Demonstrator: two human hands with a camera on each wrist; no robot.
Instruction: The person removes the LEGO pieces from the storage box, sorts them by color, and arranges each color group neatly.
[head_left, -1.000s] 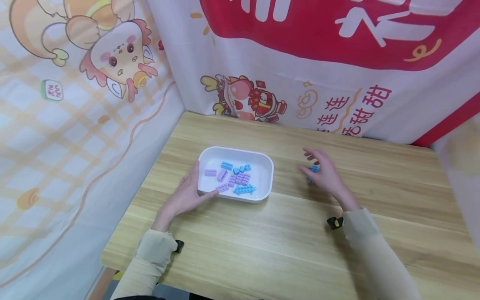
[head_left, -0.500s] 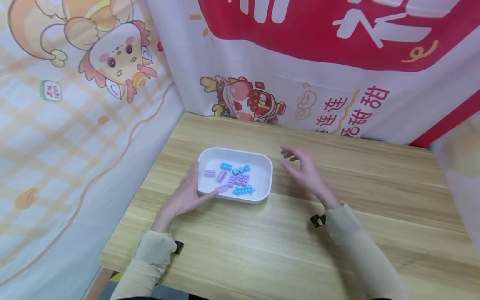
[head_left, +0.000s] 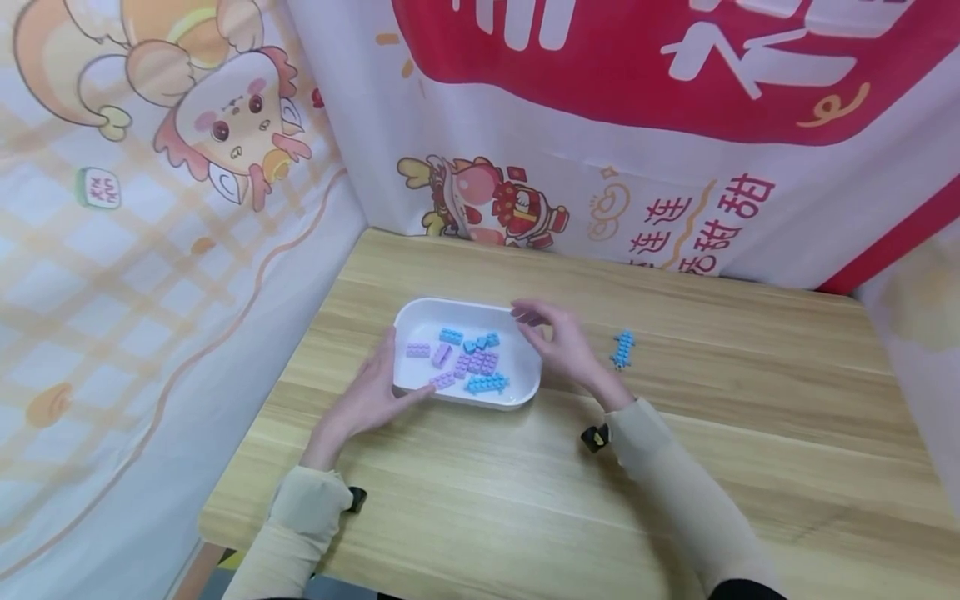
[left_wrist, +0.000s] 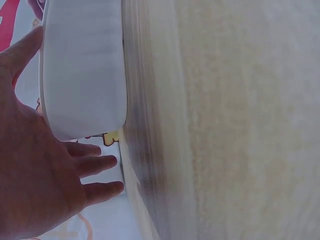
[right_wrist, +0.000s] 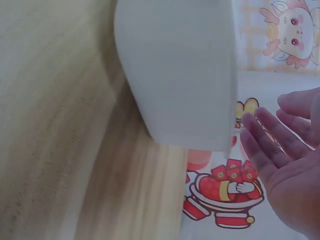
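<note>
Touching tray (head_left: pixel 522 372): L hand (head_left: pixel 365 392), at approx. 8–9 o'c of it, head view.
L fingers: straight, spread past outside of end wall, w/ thumb stretched along near rim to approx. 7 o'c.
R hand (head_left: pixel 562 337): at approx. 2–3 o'c of tray, right by rim; can't tell if touching.
R fingers: relaxed, slightly bent, nothing held.
Loose blue piece (head_left: pixel 622 350): lying on table at 3 o'c of tray, out past R hand; studded, w/ side knobs, long axis approx. 12–6.
Lilac bricks (head_left: pixel 476 362): all in tray; 3 side by side nr centre, 1 at 9 o'c, 1 btwn, 1 at 7–8 o'c nr L thumb tip.
Blue bricks (head_left: pixel 451 336): also in tray; 1 at 11 o'c, small ones at 12–1, long knobbed one at 5.
Table (head_left: pixel 487 500): pale wood grain, under tray.
White cloth (head_left: pixel 600 150): hanging at 12–1 o'c, w/ red print.
Checked cloth (head_left: pixel 112 292): at 9–10 o'c, w/ cartoon animal.
Sleeves (head_left: pixel 660 475): cream, cuffs w/ black devices (head_left: pixel 595 437) alongside.
</note>
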